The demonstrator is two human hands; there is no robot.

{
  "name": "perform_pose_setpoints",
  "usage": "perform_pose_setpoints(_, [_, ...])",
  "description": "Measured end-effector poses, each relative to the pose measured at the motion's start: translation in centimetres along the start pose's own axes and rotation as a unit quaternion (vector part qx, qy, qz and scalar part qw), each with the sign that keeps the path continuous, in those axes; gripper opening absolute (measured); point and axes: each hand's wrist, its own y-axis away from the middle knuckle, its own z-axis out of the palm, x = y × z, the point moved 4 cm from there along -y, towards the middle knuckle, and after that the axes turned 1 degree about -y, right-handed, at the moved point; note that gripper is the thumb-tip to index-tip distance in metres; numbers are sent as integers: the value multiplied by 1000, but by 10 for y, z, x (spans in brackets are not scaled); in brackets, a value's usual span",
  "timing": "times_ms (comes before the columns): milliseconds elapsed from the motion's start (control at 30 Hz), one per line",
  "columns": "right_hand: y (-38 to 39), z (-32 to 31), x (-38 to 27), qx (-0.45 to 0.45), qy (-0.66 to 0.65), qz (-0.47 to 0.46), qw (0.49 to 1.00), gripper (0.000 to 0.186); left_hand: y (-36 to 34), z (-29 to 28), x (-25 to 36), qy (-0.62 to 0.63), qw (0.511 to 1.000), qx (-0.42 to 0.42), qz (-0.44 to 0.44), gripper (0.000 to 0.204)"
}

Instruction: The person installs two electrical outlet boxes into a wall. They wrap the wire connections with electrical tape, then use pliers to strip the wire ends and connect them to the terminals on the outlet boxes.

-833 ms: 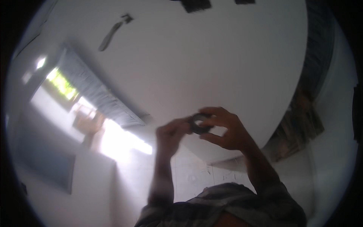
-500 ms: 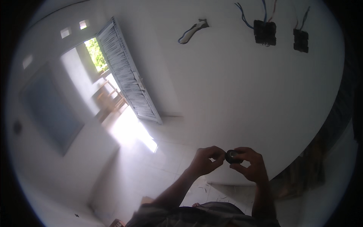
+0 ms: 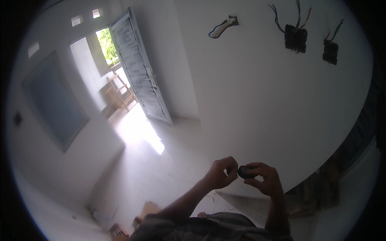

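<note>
My right hand (image 3: 265, 178) holds a roll of black tape (image 3: 243, 172) between thumb and fingers, low in front of my body. Just left of the roll, my left hand (image 3: 223, 172) is closed in a pinch, its fingertips close to the roll's edge. What lies between those fingertips is too small to make out. Both hands are in front of the lower part of the white wall (image 3: 257, 120).
Wires stick out of a wide dark wall box (image 3: 295, 39) and a narrower dark box (image 3: 330, 52). Further left, a cable loop (image 3: 219, 30) hangs from a hole. A door (image 3: 140, 68) stands ajar, with a wooden ladder (image 3: 120, 89) beyond. Wood pieces (image 3: 321, 188) lie at right.
The view has shifted, so the wall boxes sit lower and further right. The roll has tilted in my right hand, and my left hand has turned slightly, still pinched beside it.
</note>
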Motion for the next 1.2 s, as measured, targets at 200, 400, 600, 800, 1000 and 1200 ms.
perform_pose_setpoints(200, [4,-2,3,-18,13,6,1000,35,8,5,-13,128,985,-23,-113,12])
perform_pose_setpoints(400, [8,-3,7,-5,5,11,1000,36,10,4,-7,40,996,-9,-79,11])
perform_pose_setpoints(600, [-33,-7,-27,-14,41,-75,996,35,-20,-26,15,-36,997,66,-21,5])
perform_pose_setpoints(800, [-127,-17,-71,46,7,-112,993,34,-120,-124,80,6,997,69,21,19])
perform_pose_setpoints(1000, [-226,-14,-122,144,-131,-127,973,30,-208,-206,165,-74,994,71,36,27])
perform_pose_setpoints(1200, [-271,-6,-143,185,-253,-149,938,26,-255,-227,224,-261,962,31,73,25])
